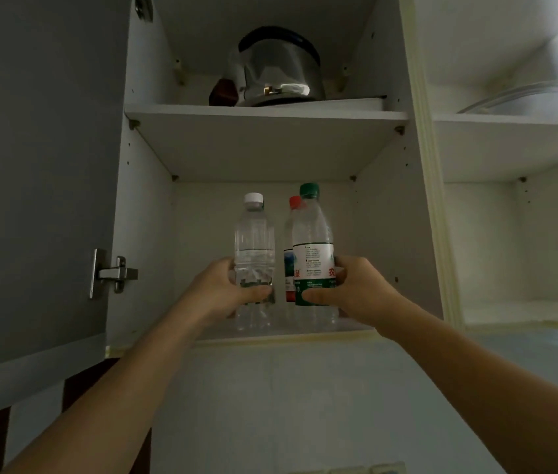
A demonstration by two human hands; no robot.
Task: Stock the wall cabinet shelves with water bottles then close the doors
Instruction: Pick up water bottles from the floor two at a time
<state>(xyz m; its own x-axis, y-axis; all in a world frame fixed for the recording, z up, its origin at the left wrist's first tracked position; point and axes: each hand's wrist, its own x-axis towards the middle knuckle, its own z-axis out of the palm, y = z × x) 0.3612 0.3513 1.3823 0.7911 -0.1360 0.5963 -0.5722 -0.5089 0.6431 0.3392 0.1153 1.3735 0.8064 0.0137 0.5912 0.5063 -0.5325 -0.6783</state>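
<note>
2 hands [223, 289] [356, 289] around 2 bottles [254, 254] [313, 248]

Head view, upward, near open cabinet [421, 165]

Probably a home kitchen: a wall cabinet [270, 114] holding a steel kettle [279, 68] above a tiled wall [288, 388].

A shiny steel kettle [279, 68] with a dark handle stands on an upper shelf, centred near its front edge, a dark reddish object [223, 93] touching its left side. In the neighbouring compartment, right, a clear glass lid [527, 97] lies flat.
</note>
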